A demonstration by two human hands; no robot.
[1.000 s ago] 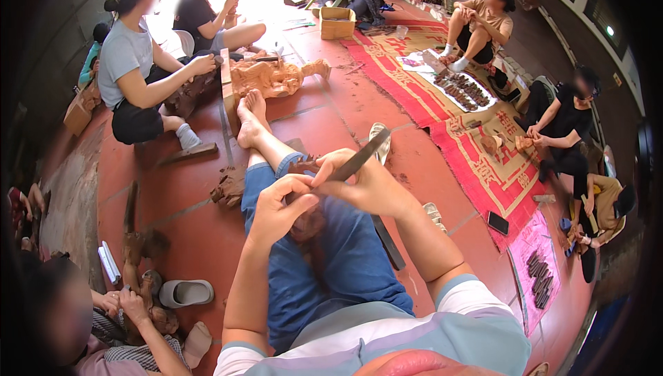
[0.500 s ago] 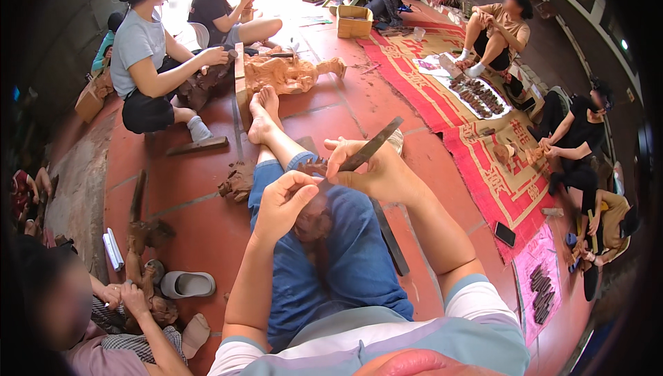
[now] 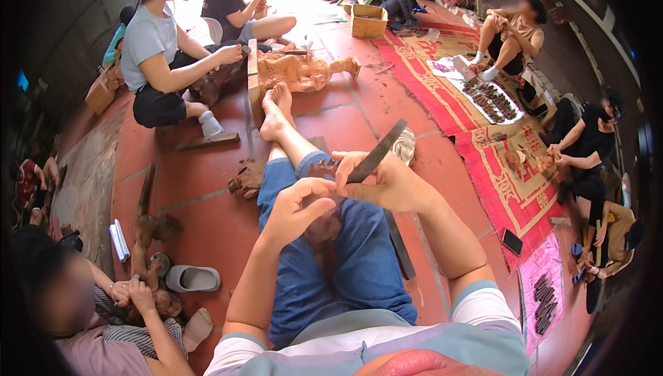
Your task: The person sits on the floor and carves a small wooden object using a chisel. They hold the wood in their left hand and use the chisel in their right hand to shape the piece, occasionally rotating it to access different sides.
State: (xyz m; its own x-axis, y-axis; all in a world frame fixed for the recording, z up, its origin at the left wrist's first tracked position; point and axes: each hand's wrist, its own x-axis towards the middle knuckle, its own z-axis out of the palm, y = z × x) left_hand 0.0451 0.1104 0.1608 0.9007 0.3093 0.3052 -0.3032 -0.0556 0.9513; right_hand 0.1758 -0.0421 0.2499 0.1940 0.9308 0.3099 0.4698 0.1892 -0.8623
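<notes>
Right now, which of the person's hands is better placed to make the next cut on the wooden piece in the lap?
Probably the right. The right hand grips the flat dark chisel, whose lower end meets the small dark wood carving. The left hand rests on the carving and carries no tool.

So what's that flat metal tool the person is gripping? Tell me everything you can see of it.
The tool is a long, flat, dark grey bar, metal by its look, like a file or chisel. The right hand grips its lower end, so that part is hidden; the free end slants up and to the right above the red floor tiles. Its lower end meets the small dark wooden carving steadied by the left hand.
</notes>
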